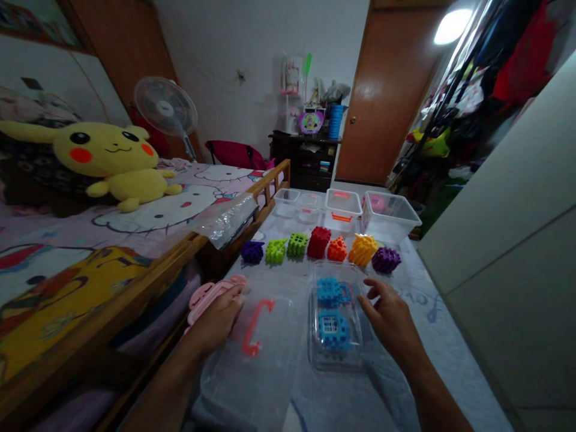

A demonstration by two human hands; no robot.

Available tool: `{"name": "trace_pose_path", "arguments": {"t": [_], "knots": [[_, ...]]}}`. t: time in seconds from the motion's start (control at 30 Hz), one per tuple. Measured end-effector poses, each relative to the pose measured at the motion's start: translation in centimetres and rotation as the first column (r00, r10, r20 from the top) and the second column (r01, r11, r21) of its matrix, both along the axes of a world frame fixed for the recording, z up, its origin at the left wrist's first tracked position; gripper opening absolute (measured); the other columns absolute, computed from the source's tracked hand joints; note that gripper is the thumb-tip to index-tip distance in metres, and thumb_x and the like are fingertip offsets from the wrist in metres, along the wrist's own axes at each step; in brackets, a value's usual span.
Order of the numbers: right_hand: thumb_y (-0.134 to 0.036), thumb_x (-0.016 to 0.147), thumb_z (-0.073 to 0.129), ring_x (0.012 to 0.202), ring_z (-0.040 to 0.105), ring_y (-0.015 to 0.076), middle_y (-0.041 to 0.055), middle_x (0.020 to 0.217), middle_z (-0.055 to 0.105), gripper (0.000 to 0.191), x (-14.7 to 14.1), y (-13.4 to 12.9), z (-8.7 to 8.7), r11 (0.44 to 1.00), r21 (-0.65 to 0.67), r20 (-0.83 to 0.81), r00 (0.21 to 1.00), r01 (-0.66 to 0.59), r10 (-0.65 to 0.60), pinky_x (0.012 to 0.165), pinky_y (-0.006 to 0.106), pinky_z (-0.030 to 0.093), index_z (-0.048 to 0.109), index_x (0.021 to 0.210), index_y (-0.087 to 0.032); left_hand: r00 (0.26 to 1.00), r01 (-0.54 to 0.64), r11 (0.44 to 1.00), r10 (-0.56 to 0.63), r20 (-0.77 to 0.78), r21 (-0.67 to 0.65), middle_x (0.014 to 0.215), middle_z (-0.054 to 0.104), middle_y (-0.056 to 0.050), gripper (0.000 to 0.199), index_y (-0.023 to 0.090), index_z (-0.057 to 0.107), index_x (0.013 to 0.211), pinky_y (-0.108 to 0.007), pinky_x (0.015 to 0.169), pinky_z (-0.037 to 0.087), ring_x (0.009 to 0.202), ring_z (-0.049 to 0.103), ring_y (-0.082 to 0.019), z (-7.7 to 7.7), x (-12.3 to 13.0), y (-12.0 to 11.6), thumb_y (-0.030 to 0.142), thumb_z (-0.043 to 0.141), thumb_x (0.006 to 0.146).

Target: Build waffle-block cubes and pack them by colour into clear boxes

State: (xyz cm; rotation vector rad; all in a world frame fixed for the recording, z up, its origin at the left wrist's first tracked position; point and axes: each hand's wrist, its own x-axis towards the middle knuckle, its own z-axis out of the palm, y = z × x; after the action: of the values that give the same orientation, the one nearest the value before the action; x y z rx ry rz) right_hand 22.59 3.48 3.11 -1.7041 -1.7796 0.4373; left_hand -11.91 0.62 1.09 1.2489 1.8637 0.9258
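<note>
My left hand (215, 321) is closed at the edge of a pink plastic lid (209, 297), fingers partly hidden. Under and beside its fingertips lies a large clear lid (279, 336) with a red handle (255, 329). My right hand (390, 312), fingers apart and holding nothing, is at the right side of a small clear box (315, 357). Blue interlocking blocks (333, 327) show through that box. Beyond it stands a row of block clusters: dark blue (252, 252), lime (276, 251), green (297, 245), red (319, 242), orange (337, 249), yellow (363, 249) and purple (386, 260).
Behind the blocks stand several clear containers, including one with orange latches (342, 207) and a deep bin (391, 219). A wooden bed rail (180, 249) borders the table's left side. A white cabinet (508, 240) rises on the right. A yellow plush toy (130, 165) sits on the bed.
</note>
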Motion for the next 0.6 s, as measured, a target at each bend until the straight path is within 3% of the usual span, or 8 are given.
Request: {"name": "trace_pose_path", "arguments": {"t": [0.23, 0.37, 0.5, 0.6], "knots": [[-0.044, 0.081, 0.056, 0.060, 0.058, 0.0158, 0.0033, 0.081, 0.062, 0.041, 0.8, 0.2, -0.1, 0.996, -0.087, -0.168, 0.986, -0.021, 0.006, 0.058, 0.030, 0.046, 0.060, 0.110, -0.015, 0.999, 0.030, 0.998, -0.029, -0.025, 0.046, 0.127, 0.065, -0.009, 0.046, 0.020, 0.066, 0.110, -0.036, 0.108, 0.038, 0.127, 0.052, -0.028, -0.9, -0.6, 0.7, 0.044, 0.054, 0.073], [-0.046, 0.079, 0.059, 0.058, 0.057, 0.0149, 0.0022, 0.080, 0.061, 0.042, 0.9, 0.1, -0.5, 0.997, -0.074, -0.224, 0.975, -0.009, -0.008, 0.054, 0.028, 0.044, 0.061, 0.109, -0.016, 0.997, 0.031, 0.999, -0.029, 0.066, -0.018, 0.125, 0.066, -0.010, 0.048, 0.019, 0.064, 0.113, -0.037, 0.102, 0.044, 0.123, 0.056, -0.028, -1.3, 1.0, 0.4, 0.047, 0.054, 0.074], [-0.048, 0.078, 0.061, 0.058, 0.055, 0.0139, 0.0014, 0.082, 0.059, 0.044, 0.7, -0.2, -1.0, 0.994, -0.110, -0.323, 0.946, 0.009, -0.045, 0.054, 0.027, 0.043, 0.060, 0.109, -0.016, 0.980, 0.045, 0.997, -0.033, 0.195, -0.061, 0.108, 0.072, -0.011, 0.052, 0.017, 0.062, 0.113, -0.039, 0.091, 0.051, 0.108, 0.064, -0.028, -1.6, 2.6, -0.3, 0.050, 0.053, 0.074], [-0.049, 0.077, 0.062, 0.053, 0.051, 0.0111, -0.0011, 0.080, 0.056, 0.047, 0.5, -0.4, -1.1, 0.986, -0.168, -0.450, 0.891, -0.015, -0.063, 0.049, 0.025, 0.038, 0.058, 0.111, -0.016, 0.981, 0.018, 0.998, -0.007, 0.193, -0.054, 0.117, 0.068, -0.013, 0.056, 0.016, 0.061, 0.114, -0.040, 0.096, 0.048, 0.111, 0.063, -0.029, -1.6, 2.9, -0.6, 0.051, 0.054, 0.072]]}}
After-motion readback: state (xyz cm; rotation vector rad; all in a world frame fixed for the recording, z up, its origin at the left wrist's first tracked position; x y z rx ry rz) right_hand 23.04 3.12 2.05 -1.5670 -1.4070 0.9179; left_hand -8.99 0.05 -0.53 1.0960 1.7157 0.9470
